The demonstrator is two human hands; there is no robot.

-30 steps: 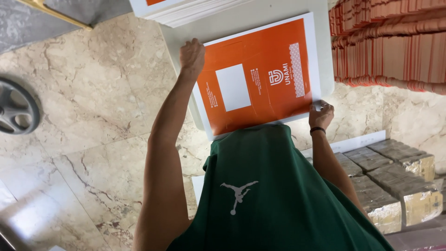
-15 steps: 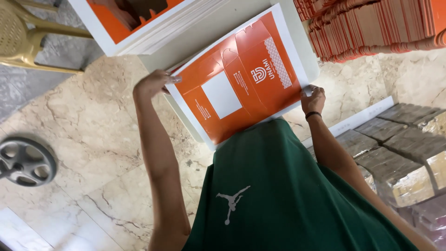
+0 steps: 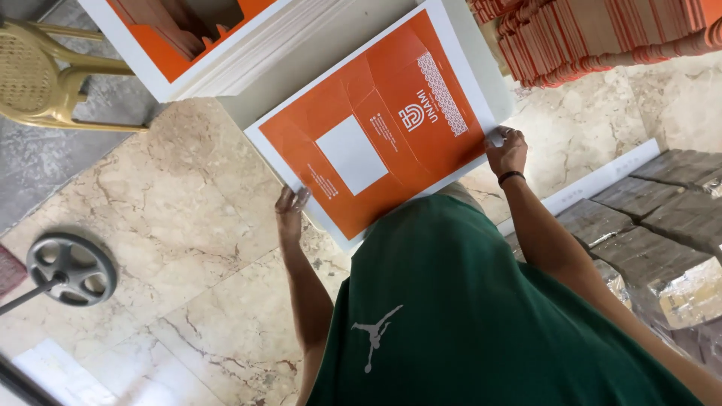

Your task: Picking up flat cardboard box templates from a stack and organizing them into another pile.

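- Swung round since the earlier frame, the orange-and-white printed card sheet (image 3: pixel 380 131) now lies tilted over the grey worktop's (image 3: pixel 316 56) front edge.
- Left hand (image 3: pixel 289 213) and right hand (image 3: pixel 508 150), each grip closed, pinch its opposite edges.

A print or packaging workshop: stacked printed sheets (image 3: pixel 226 53), piles of orange carton blanks (image 3: pixel 602 37), wrapped bundles (image 3: pixel 662 225) on marble floor (image 3: pixel 188 225)

Below me the floor is polished beige marble slabs with brown veins (image 3: pixel 188 225), lit evenly by soft daylight, giving way to grey stone (image 3: pixel 45 162) at my upper left. A yellow plastic chair with a lattice seat (image 3: pixel 45 86) stands there, and a grey metal spoked wheel (image 3: pixel 71 268) lies on the marble.
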